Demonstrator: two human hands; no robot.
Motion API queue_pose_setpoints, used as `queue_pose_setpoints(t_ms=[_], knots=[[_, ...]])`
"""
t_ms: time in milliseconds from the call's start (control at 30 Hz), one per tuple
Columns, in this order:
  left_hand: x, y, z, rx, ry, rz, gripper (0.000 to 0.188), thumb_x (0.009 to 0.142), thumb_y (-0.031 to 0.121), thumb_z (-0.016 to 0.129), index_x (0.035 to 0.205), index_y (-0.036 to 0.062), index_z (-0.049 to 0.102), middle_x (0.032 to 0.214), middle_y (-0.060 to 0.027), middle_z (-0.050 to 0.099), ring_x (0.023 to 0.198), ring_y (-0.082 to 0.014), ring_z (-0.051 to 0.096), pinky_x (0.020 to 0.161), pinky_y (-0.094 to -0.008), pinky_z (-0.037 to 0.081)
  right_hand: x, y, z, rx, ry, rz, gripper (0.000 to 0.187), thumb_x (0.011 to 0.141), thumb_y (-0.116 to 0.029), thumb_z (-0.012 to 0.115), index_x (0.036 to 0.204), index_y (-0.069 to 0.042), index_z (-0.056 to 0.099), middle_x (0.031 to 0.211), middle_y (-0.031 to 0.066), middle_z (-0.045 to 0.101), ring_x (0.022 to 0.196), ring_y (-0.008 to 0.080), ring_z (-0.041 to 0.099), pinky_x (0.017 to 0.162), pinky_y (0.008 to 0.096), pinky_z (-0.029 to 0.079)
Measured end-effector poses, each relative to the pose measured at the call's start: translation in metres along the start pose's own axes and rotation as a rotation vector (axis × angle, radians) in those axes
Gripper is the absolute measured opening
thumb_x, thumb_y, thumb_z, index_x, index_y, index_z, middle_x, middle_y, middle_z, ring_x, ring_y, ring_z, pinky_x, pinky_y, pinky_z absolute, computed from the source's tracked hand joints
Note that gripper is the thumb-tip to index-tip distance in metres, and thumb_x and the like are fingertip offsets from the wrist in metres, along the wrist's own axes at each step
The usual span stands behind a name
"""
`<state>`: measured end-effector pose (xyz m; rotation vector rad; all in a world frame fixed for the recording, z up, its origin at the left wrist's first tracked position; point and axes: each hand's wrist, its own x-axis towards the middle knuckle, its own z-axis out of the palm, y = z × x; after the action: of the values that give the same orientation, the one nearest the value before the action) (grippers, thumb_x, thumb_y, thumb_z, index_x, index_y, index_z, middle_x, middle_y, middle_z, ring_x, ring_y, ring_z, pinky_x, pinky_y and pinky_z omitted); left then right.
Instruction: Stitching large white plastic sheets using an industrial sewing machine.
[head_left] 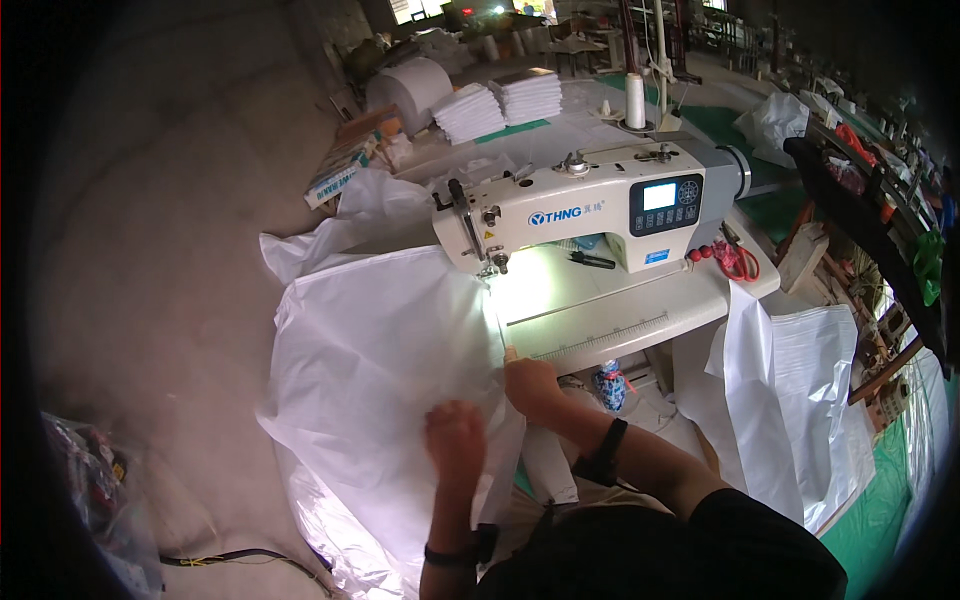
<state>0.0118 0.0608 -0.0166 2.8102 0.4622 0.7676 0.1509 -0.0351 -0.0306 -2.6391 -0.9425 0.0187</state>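
Workshop, dim toward the back; bare grey floor [180, 330] at left. Large white sheet [375, 345] drapes left of and in front of the sewing machine, its right edge running down from the needle area. Pale tabletop [655, 300], ruler scale along its front, carries the white industrial sewing machine [590, 205], lamp lit. Beyond: white roll [420, 88], folded white stacks [470, 113], thread cone [635, 102]. Hands apart: right hand [532, 388] closed on the sheet's edge; left hand [456, 440] blurred over the sheet, grip cannot be told. Red-handled scissors [742, 266] at tabletop's right.
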Motion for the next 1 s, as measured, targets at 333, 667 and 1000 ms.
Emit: queue_pose_setpoints(t_ms=[333,667,1000], knots=[[0.053,-0.107,-0.012,0.198,-0.094,-0.334,0.055,0.077,0.053,0.061,0.123,0.0247,0.052,0.134,-0.0099,0.040,0.129,-0.0395,0.029,0.092,-0.0683,0.026,0.065,0.006,-0.003,-0.006,-0.016,0.017,0.028,0.079,-0.008,0.049,0.104,0.005,0.054,0.075,0.0149,0.065,0.072,0.0293,0.065,0.060,0.0385,0.050],[0.125,-0.144,0.015,0.325,-0.241,-0.327,0.060,0.082,0.057,0.048,0.132,0.0237,0.043,0.143,-0.0087,0.032,0.132,-0.0317,0.027,0.099,-0.0628,0.016,0.110,0.004,0.005,0.113,0.112,0.139,0.014,0.080,-0.013,0.056,0.088,-0.002,0.060,0.080,0.0149,0.066,0.074,0.0296,0.066,0.059,0.0369,0.052],[0.051,-0.114,-0.009,0.346,0.014,-0.299,0.051,0.075,0.046,0.064,0.114,0.0139,0.059,0.119,-0.0156,0.054,0.112,-0.0343,0.048,0.090,-0.0504,0.039,-0.071,0.016,0.049,0.934,-0.835,0.142,0.034,0.085,-0.031,0.060,0.109,-0.007,0.057,0.090,0.0056,0.061,0.084,0.0200,0.059,0.071,0.0330,0.047]])
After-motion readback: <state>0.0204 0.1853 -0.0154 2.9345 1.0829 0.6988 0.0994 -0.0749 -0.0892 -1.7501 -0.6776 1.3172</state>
